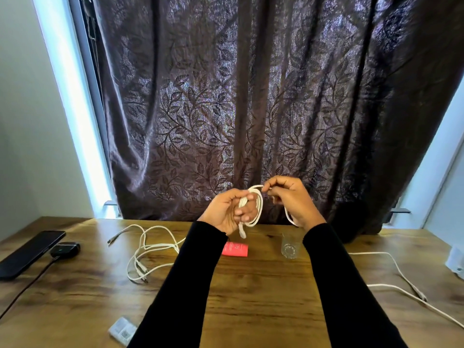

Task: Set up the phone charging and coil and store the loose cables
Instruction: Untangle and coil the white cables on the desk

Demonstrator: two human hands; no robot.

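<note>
A white cable (256, 211) is looped into a coil above the wooden table (251, 297). My left hand (226, 212) grips the coil, fingers curled round its loops, one end hanging below. My right hand (288, 197) pinches the cable's free strand just right of the coil, and that strand runs down past the wrist. A second white cable (150, 249) lies loose and tangled on the table at left. A black phone (30, 252) rests at the far left beside a small black charger (65, 249) with a dark cord. Another white cable (401, 275) trails along the right side.
A clear glass (290, 248) stands behind my right forearm and a pink card (235, 249) lies in the middle. A white wrapped packet (122, 331) sits near the front edge. A white object (455, 262) is at the right edge. A dark patterned curtain hangs behind.
</note>
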